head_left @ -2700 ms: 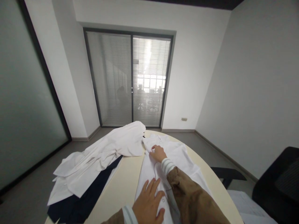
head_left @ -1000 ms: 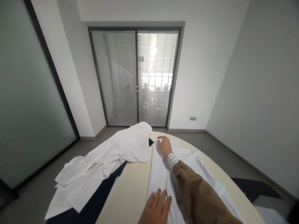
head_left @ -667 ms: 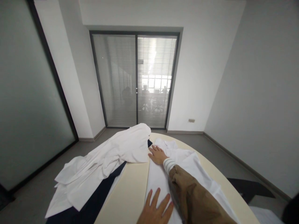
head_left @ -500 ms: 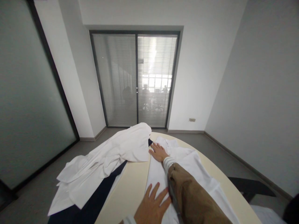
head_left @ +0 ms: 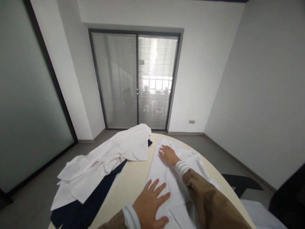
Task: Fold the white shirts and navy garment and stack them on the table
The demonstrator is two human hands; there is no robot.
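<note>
A white shirt lies spread lengthwise on the beige table. My right hand rests flat on its far part, near the collar end, fingers spread. My left hand presses flat on the near part of the same shirt, by its left edge, fingers apart. A button placket shows beside the left hand. Neither hand grips the cloth. Both arms wear brown sleeves with striped cuffs.
A heap of white garments lies on the table's left over a dark navy cloth. A dark chair stands at the right. Glass doors with blinds close the far wall.
My right hand slid from the shirt's left edge by the heap toward its middle. The left hand moved a little farther onto the near part of the shirt, still flat.
</note>
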